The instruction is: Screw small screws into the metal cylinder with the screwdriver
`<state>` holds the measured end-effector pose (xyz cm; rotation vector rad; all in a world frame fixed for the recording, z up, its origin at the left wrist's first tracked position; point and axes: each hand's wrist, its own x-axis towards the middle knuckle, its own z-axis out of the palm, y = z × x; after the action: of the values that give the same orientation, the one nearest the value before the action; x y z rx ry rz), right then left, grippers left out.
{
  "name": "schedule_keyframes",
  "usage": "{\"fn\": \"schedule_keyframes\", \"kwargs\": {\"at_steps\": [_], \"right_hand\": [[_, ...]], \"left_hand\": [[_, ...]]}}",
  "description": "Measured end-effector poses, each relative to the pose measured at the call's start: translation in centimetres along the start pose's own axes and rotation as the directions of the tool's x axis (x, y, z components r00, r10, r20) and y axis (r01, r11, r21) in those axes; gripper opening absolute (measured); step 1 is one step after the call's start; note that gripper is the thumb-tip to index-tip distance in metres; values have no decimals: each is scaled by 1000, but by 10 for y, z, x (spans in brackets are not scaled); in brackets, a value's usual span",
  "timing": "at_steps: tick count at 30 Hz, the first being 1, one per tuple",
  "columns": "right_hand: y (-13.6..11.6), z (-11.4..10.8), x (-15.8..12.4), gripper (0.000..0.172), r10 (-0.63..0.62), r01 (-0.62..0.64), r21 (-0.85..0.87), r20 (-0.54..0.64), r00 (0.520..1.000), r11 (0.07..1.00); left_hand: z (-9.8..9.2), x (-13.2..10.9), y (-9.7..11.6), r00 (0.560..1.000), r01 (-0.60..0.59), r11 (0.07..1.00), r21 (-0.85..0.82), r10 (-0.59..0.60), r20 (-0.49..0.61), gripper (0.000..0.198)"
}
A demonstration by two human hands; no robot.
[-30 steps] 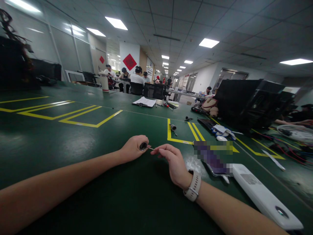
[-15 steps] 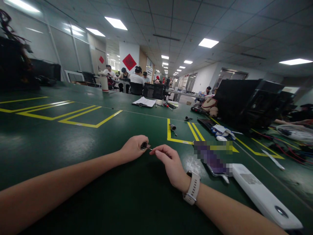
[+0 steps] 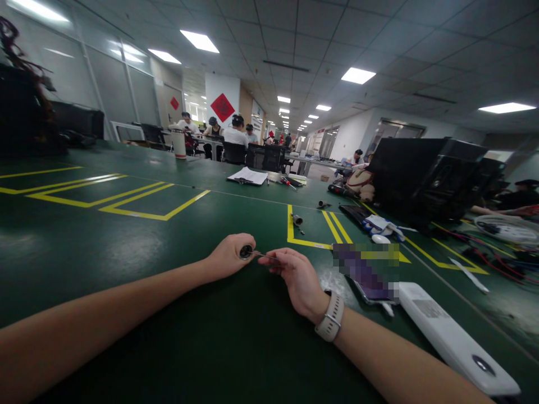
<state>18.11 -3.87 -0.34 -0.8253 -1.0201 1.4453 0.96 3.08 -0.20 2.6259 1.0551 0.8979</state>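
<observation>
cylinder (image 3: pixel 245 252) at three o'clock in left hand (image 3: pixel 228 256), curled snugly around it; thin rod (image 3: pixel 264 256) at cylinder's three o'clock, pinched by right hand (image 3: pixel 300 282).

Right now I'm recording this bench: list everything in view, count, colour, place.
Round part: 1, dark, silver rim, left hand
Thin metal item: 1, silver, right hand
Small metal parts: several, grey, beyond right hand
Phone: 1, purple, right, partly pixelated
Long device: 1, white, front right
Cloth: 1, white-blue, right
Clipboard: 1, mostly white, far edge
Screwdriver: 1, red, beside clipboard
Tumbler: 1, white, left of clipboard
Bulky equipment: several, black, both sides
Wires: several, red and black, right
Table: 1, green, below
Tape: several, yellow, table
People: several, mostly white tops, background
Lights: several, white, ceiling
Watch strap: 1, beige, right wrist
Left hand: 1, bare, centre
Right hand: 1, bare, centre
</observation>
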Motion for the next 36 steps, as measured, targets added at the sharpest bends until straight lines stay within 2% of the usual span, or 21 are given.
{"fn": "schedule_keyframes", "kwargs": {"at_steps": [4,8,10,12,15,19,22,25,27,29,32,34,36], "right_hand": [[1,1,-3,13,-89,90,-89,16,996,992],[-5,6,-9,15,-229,224,-392,33,973,892],[-7,8,-11,15,-236,232,-502,56,970,833],[-8,9,-12,15,-217,219,-529,68,974,820],[-6,6,-9,15,-203,207,-430,57,978,879],[-3,2,-3,13,-90,89,-146,1,996,985],[-2,1,-1,11,-9,9,-10,-11,1000,1000],[-2,2,-2,11,-11,11,18,-5,1000,1000],[-3,3,-4,12,-65,65,-41,-5,998,997],[-6,5,-8,13,-146,144,-178,-1,989,974],[-10,9,-14,15,-238,234,-432,46,970,871],[-12,10,-17,16,-256,261,-536,86,963,803],[-11,10,-17,16,-249,259,-561,97,964,786]], "left_hand": [[1,1,-1,999,31,999,15,-31,5,17],[2,2,-1,998,61,995,74,-61,1,16],[2,2,0,998,59,994,91,-60,4,15],[2,2,1,999,50,994,96,-51,14,15],[1,1,2,999,41,995,94,-44,28,15],[0,0,2,1000,28,998,59,-29,11,16],[0,-1,2,1000,14,1000,4,-14,-11,18],[0,-1,2,1000,7,1000,-24,-7,-17,18],[1,-1,1,1000,10,1000,-19,-11,-15,16],[1,0,1,1000,13,1000,4,-13,-14,15],[2,0,0,1000,6,999,49,-5,-10,15],[2,0,0,1000,-9,997,72,9,0,16],[2,0,0,1000,-23,996,86,22,7,17]]}}
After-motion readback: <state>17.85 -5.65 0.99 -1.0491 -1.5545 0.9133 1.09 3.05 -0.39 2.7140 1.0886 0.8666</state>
